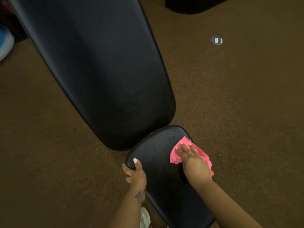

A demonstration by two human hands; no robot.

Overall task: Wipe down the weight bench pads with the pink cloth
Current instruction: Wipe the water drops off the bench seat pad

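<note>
A long black back pad [92, 66] runs from the top left down to the middle. Below it lies the smaller black seat pad [158, 155]. My right hand [192, 160] presses the crumpled pink cloth [202, 155] flat against the seat pad's right edge, fingers straight and spread over it. My left hand [134, 173] grips the seat pad's left edge, thumb on top and fingers curled under the rim.
Brown carpet [238, 104] surrounds the bench. A small round metal floor fitting [216, 40] sits at the upper right. A dark object [194, 4] lies at the top edge. A blue and white thing [5, 45] shows at the far left. A white shoe [145, 218] is below my left forearm.
</note>
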